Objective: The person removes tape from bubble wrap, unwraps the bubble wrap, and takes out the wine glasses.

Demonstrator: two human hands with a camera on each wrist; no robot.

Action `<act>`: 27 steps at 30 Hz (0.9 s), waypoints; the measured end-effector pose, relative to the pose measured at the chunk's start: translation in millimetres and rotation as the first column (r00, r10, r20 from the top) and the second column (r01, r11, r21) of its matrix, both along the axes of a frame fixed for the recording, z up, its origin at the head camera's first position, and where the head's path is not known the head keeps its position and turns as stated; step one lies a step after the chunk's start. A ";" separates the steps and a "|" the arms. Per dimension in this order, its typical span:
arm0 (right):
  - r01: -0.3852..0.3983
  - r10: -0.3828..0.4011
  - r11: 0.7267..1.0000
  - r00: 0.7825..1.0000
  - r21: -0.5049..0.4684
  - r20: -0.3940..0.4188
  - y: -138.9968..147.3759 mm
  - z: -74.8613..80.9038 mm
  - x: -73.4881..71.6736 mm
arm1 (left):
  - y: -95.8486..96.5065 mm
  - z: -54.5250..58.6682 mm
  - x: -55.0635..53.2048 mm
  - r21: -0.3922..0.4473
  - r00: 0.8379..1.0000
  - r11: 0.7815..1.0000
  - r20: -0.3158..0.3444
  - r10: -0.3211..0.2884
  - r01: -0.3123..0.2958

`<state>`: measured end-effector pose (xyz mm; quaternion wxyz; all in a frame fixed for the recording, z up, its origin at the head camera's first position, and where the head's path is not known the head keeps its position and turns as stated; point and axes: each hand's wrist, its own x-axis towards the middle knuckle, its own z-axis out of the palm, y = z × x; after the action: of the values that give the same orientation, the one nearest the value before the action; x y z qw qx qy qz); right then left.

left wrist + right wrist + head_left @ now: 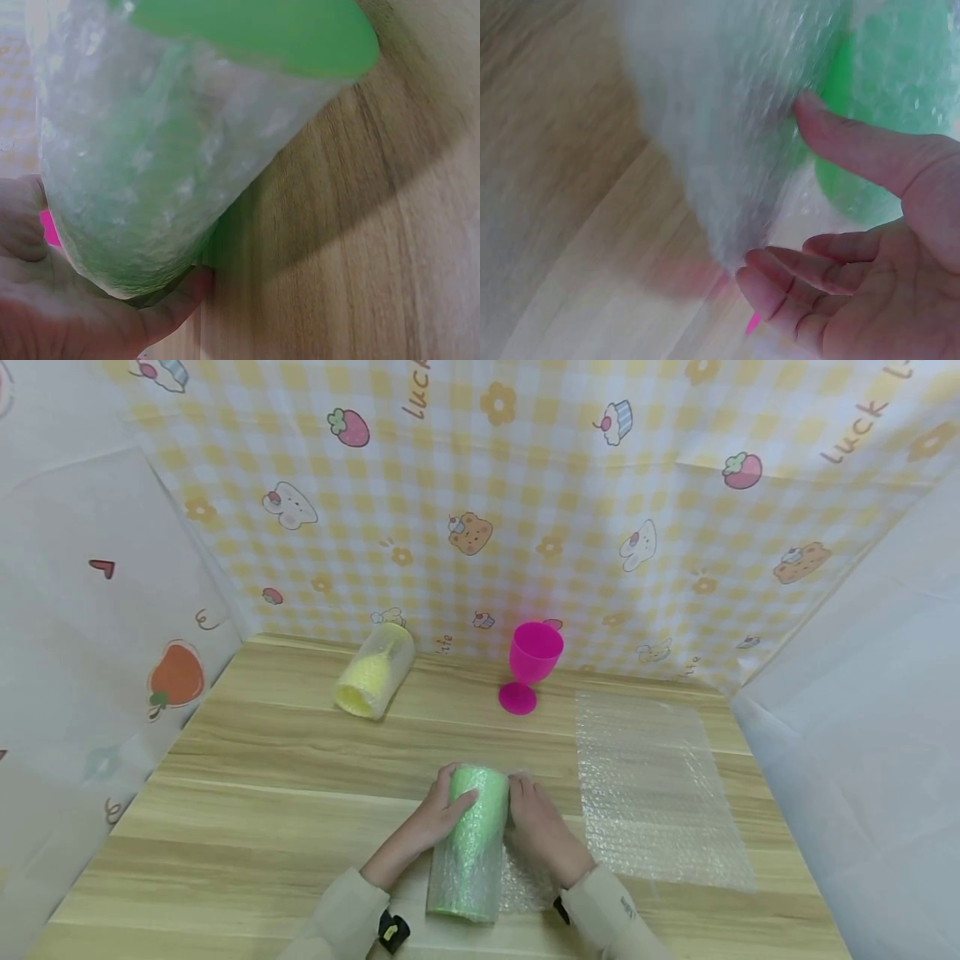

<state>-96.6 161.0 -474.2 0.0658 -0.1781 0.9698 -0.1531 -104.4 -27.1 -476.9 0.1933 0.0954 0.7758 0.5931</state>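
A green goblet [480,802] lies rolled in bubble wrap on the table, its round green base [300,37] showing at the near end. My left hand [438,810] grips the far part of the roll, thumb over the top and fingers round the far left side. On the right side, my right hand [542,827] holds the loose end of the bubble wrap [720,135] between thumb and bent fingers. This flap stands out from the roll in the right wrist view, and part of it [525,885] shows under the right wrist.
Toward the back left lies a yellow goblet [367,681] wrapped in bubble wrap. A bare pink goblet [534,656] stands upright at the back middle. Another bubble wrap sheet [660,793] is spread flat on the right. A checked cloth [570,502] hangs behind the table.
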 end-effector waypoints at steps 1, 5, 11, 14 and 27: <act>0.004 -0.003 1.000 1.000 -0.014 0.019 1.6 -0.1 -1.6 | -0.1 -0.2 0.0 0.001 1.000 1.000 -0.002 0.002 -0.002; 0.015 -0.013 1.000 0.996 -0.020 0.089 9.0 0.2 -9.7 | -1.0 -0.6 0.1 0.000 1.000 1.000 -0.005 0.005 -0.005; 0.040 -0.042 0.999 0.985 0.017 0.169 13.6 4.4 -19.0 | -1.9 -2.6 -0.1 -0.005 1.000 1.000 0.000 0.002 -0.002; 0.031 -0.041 0.996 0.991 0.082 0.127 11.5 4.5 -20.0 | -2.4 -4.1 -0.4 0.005 1.000 1.000 0.003 0.003 -0.003; -0.110 0.109 0.994 0.994 0.003 0.025 12.1 -11.2 9.6 | 0.0 -2.9 -0.1 0.015 0.999 0.999 -0.001 0.036 -0.036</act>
<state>-87.0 173.1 -485.4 0.0865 -0.2290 0.9580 -0.1493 -104.5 -27.1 -479.8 0.1812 0.0832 0.7730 0.6022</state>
